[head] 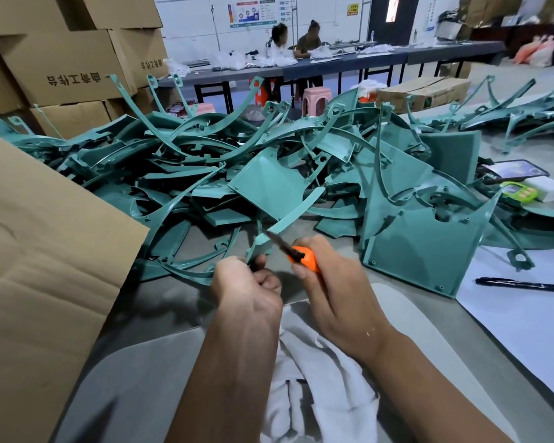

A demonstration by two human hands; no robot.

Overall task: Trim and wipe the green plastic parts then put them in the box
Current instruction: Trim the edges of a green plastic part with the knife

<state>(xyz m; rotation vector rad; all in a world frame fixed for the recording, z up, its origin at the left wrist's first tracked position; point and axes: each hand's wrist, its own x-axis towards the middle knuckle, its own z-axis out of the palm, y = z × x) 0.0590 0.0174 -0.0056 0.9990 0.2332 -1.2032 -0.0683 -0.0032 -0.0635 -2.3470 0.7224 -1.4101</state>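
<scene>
Cloth [320, 378] nearest | left hand [250, 289] pinches green part [288, 215] | right hand [333, 282] grips knife [301, 252] (orange)

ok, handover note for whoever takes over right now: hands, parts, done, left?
Left hand grips the near end of a curved green strip.
Right hand holds the orange knife, blade on the strip: trimming under way.
Untrimmed green pile behind the hands; white cloth under the wrists; cardboard box at left, inside hidden.
Left: finish the cut, wipe, box it, then the pile.
</scene>
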